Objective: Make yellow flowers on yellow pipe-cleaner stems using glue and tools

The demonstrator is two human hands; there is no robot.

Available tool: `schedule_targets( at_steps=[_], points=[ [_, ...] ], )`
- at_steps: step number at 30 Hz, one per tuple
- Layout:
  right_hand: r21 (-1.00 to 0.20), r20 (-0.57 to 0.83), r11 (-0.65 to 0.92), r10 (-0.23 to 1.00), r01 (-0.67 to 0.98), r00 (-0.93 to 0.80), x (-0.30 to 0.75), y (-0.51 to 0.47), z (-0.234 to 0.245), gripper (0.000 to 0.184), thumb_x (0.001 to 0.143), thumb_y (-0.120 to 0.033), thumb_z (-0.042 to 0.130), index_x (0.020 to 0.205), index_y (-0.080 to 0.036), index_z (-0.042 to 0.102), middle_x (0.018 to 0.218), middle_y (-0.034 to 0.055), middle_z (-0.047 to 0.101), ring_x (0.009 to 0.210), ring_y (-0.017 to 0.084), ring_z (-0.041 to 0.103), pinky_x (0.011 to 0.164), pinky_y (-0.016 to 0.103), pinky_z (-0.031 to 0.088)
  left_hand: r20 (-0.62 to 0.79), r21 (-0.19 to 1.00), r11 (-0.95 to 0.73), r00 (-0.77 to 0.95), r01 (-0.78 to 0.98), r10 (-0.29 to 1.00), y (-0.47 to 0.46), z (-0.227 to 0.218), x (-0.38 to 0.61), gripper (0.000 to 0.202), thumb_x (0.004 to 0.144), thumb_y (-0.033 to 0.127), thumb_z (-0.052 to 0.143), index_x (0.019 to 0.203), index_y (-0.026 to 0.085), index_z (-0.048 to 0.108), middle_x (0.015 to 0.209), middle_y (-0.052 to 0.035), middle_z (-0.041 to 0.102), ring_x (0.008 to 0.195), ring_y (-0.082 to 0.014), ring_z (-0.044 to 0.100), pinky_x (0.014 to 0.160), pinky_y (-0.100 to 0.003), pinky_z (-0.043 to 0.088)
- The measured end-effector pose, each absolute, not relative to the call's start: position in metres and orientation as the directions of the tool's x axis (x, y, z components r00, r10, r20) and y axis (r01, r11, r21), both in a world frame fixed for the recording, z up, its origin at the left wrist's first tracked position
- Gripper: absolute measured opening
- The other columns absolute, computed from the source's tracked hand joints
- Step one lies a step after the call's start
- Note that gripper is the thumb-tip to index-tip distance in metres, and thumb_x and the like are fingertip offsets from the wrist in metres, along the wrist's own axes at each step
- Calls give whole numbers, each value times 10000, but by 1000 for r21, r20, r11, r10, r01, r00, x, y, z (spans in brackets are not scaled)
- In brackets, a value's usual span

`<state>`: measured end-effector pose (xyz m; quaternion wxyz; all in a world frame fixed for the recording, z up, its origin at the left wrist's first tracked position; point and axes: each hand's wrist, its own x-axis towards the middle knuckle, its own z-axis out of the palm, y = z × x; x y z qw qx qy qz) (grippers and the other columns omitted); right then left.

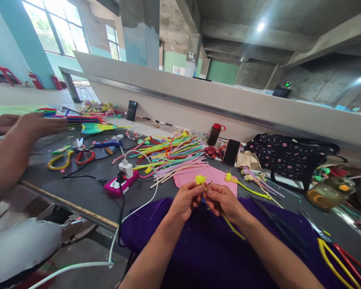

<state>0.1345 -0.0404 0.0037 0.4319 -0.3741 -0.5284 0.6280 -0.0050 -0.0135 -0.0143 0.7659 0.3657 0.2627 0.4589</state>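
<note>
Between the fingertips of my left hand is a small yellow pipe-cleaner flower, held upright. My right hand pinches close beside it, fingers closed at the base of the flower. A yellow stem comes out below my right palm and trails down to the right. Both hands are just in front of a pink sheet, above purple cloth. Another yellow flower with a long stem rests on the sheet's right side.
A heap of coloured pipe cleaners lies ahead. Left are a magenta power strip with cables, scissors, a glue gun and a co-worker's arm. Right are a phone, a bag, a jar and more scissors.
</note>
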Motion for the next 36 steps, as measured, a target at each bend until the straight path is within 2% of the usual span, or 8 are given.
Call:
schedule_targets(
  at_steps=[7, 10, 13, 18, 22, 27, 36],
  points=[
    [-974, -49, -127, 927, -189, -371, 138, -39, 7, 255, 762, -375, 577, 678, -141, 521, 439, -54, 507, 265, 35, 372, 278, 145, 218, -37, 773, 326, 474, -544, 880, -14, -12, -7, 278, 609, 266, 711, 833, 118, 639, 508, 35, 509, 365, -10, 367, 330, -133, 183],
    [-963, -79, -175, 911, -205, -406, 141, -38, 9, 241, 760, -366, 577, 688, -145, 516, 421, -65, 483, 250, 31, 347, 276, 139, 210, 20, 760, 259, 419, -596, 908, -17, -7, -9, 409, 611, 238, 710, 999, 173, 601, 711, 5, 595, 410, -9, 428, 334, -123, 219],
    [-954, -93, -205, 897, -219, -432, 142, -38, 10, 228, 757, -355, 579, 691, -147, 512, 418, -68, 475, 245, 29, 338, 272, 137, 206, 79, 746, 192, 371, -638, 925, -19, -1, -12, 544, 616, 218, 701, 1132, 236, 530, 908, -16, 607, 470, -20, 493, 339, -120, 274],
    [-955, -110, -218, 889, -201, -444, 141, -38, 9, 240, 737, -361, 594, 678, -146, 506, 414, -66, 475, 240, 29, 337, 265, 140, 200, 80, 729, 184, 349, -659, 934, -19, 2, -13, 505, 608, 219, 699, 1093, 220, 557, 1017, -47, 614, 479, -32, 520, 316, -126, 305],
    [-959, -101, -206, 892, -196, -441, 140, -38, 9, 237, 743, -356, 589, 674, -147, 501, 416, -69, 470, 241, 27, 333, 267, 139, 199, 62, 726, 189, 337, -661, 940, -18, -1, -12, 443, 603, 220, 708, 1029, 187, 590, 834, -28, 648, 458, -40, 510, 311, -122, 294],
    [-963, -94, -192, 896, -187, -434, 139, -39, 10, 237, 751, -359, 583, 676, -148, 507, 412, -71, 467, 245, 27, 329, 276, 142, 199, 45, 741, 199, 343, -641, 938, -17, -3, -11, 443, 599, 229, 719, 1019, 171, 592, 594, 13, 602, 419, -51, 499, 309, -115, 270],
    [-977, -72, -141, 924, -161, -375, 140, -39, 12, 260, 734, -384, 593, 665, -149, 508, 408, -70, 467, 253, 33, 341, 268, 147, 208, 27, 733, 213, 341, -646, 940, -18, 1, -11, 506, 574, 240, 732, 1051, 179, 575, 718, -7, 631, 436, -44, 517, 303, -115, 275]
  ],
)
